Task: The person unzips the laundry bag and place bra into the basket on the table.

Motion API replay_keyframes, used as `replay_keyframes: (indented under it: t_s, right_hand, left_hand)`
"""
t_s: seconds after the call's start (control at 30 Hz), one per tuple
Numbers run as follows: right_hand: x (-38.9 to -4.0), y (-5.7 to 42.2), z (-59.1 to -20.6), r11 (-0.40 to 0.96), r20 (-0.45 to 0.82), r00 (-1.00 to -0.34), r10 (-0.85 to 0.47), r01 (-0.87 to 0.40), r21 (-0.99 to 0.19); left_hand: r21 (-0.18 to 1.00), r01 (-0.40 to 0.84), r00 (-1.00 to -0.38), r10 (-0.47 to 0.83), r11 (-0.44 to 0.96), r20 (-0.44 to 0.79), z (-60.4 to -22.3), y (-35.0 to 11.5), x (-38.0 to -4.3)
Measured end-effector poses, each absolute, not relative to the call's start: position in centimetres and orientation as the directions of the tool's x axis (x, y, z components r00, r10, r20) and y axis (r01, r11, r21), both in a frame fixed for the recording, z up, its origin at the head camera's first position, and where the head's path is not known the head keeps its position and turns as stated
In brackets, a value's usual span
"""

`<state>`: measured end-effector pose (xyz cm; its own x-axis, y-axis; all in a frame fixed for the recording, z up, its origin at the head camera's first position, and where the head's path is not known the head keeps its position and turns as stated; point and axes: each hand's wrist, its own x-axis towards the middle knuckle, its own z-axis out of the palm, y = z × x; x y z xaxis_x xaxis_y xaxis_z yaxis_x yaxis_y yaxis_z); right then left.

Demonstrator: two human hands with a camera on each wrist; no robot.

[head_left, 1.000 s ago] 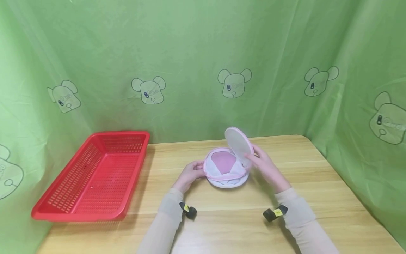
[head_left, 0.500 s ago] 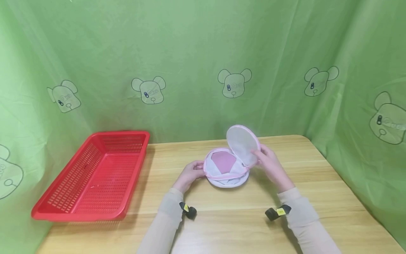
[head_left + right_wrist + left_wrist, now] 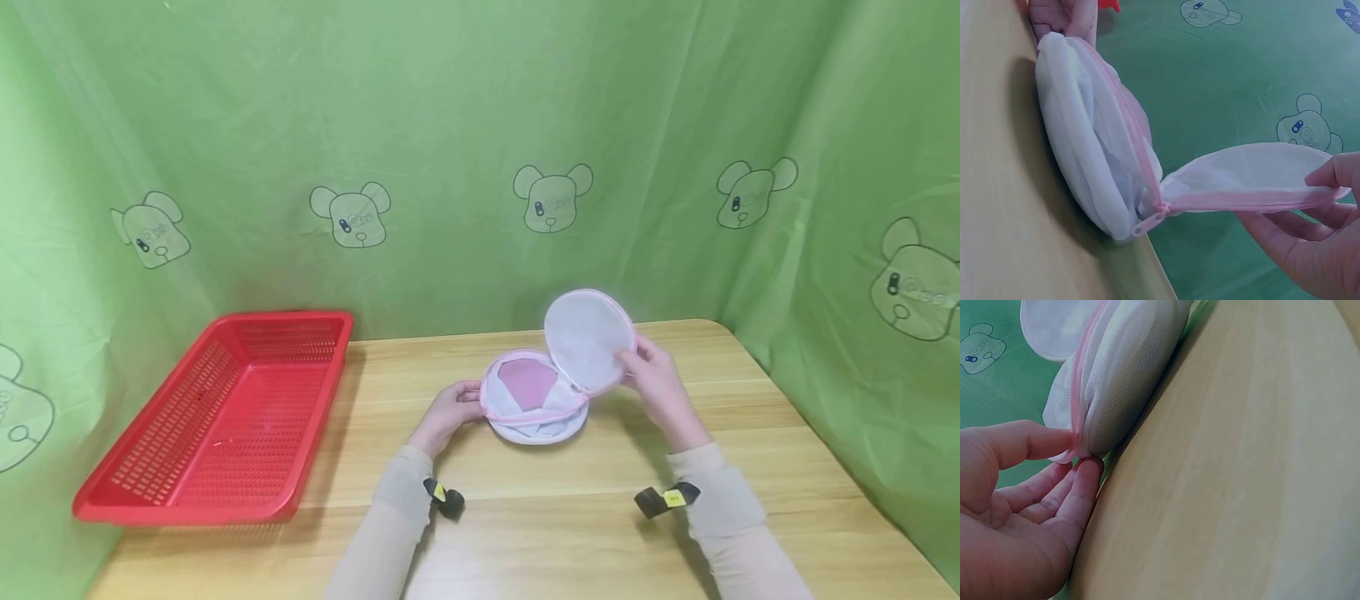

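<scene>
A round white mesh laundry bag [image 3: 536, 429] with a pink zipper sits on the wooden table, its round lid [image 3: 585, 337] unzipped and raised to the right. Inside the opening a pink patch [image 3: 528, 382] shows. At the bag's left edge my left hand [image 3: 448, 412] pinches the rim between thumb and fingers. My right hand [image 3: 660, 383] pinches the far right edge of the lid, thumb on its inner face. In the right wrist view the pink zipper pull [image 3: 1149, 224] hangs at the joint of lid and bag.
A red plastic basket [image 3: 311, 450] with perforated sides stands on the left of the wooden table [image 3: 540, 533]. Green curtains [image 3: 450, 100] printed with bear heads enclose the back and sides.
My right hand has moved to the right, swinging the lid further open so more of its inner face shows. The left hand and the bag body stay in place.
</scene>
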<state>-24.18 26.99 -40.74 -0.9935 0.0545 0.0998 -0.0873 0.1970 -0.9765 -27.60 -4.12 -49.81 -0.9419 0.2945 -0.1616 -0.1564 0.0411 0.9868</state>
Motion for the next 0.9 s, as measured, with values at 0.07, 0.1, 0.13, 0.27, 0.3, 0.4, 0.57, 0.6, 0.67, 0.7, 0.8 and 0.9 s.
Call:
replay_keyframes:
  t_s: [0.07, 0.1, 0.13, 0.27, 0.3, 0.4, 0.57, 0.6, 0.67, 0.7, 0.8, 0.9]
  right_hand:
    - [-24.2, 27.2, -40.6, 0.187, 0.106, -0.992, 0.069, -0.092, -0.978]
    - [-24.2, 27.3, -40.6, 0.189, 0.107, -0.992, 0.073, -0.092, -0.978]
    - [-24.2, 27.5, -40.6, 0.188, 0.107, -0.991, 0.077, -0.091, -0.978]
    - [-24.0, 27.9, -40.3, 0.180, 0.110, -0.989, 0.097, -0.092, -0.979]
    - [-23.9, 28.0, -40.2, 0.174, 0.111, -0.989, 0.101, -0.092, -0.980]
    - [-23.8, 28.3, -40.0, 0.147, 0.115, -0.986, 0.117, -0.097, -0.984]
    - [-23.7, 29.0, -39.6, 0.082, 0.106, -0.985, 0.136, -0.096, -0.992]
    - [-23.7, 29.2, -39.6, 0.071, 0.104, -0.985, 0.138, -0.095, -0.993]
    - [-23.6, 29.4, -39.4, 0.045, 0.099, -0.985, 0.143, -0.094, -0.995]
    - [-23.6, 29.5, -39.3, 0.033, 0.096, -0.985, 0.144, -0.092, -0.995]
    - [-23.5, 29.9, -39.1, -0.011, 0.084, -0.985, 0.151, -0.086, -0.996]
    - [-23.5, 30.4, -39.0, -0.039, 0.078, -0.986, 0.149, -0.085, -0.996]
  left_hand:
    - [0.987, -0.155, -0.942, 0.295, 0.040, -0.160, -49.8, -4.1, -27.6]
    - [0.987, -0.155, -0.942, 0.295, 0.041, -0.160, -49.8, -4.1, -27.6]
    - [0.987, -0.155, -0.942, 0.295, 0.040, -0.160, -49.8, -4.1, -27.5]
    - [0.986, -0.163, -0.942, 0.291, 0.038, -0.167, -49.6, -4.1, -27.4]
    - [0.986, -0.163, -0.942, 0.291, 0.038, -0.167, -49.6, -4.1, -27.4]
    - [0.985, -0.166, -0.942, 0.291, 0.038, -0.169, -49.6, -4.1, -27.4]
    - [0.984, -0.171, -0.941, 0.288, 0.040, -0.175, -49.6, -4.1, -27.4]
    - [0.984, -0.172, -0.941, 0.287, 0.041, -0.176, -49.6, -4.1, -27.4]
    - [0.984, -0.175, -0.941, 0.286, 0.043, -0.180, -49.6, -4.1, -27.5]
    - [0.983, -0.176, -0.941, 0.285, 0.043, -0.181, -49.6, -4.1, -27.5]
    - [0.983, -0.179, -0.941, 0.285, 0.040, -0.183, -49.7, -4.0, -27.6]
    - [0.982, -0.185, -0.940, 0.283, 0.036, -0.188, -49.8, -4.0, -27.7]
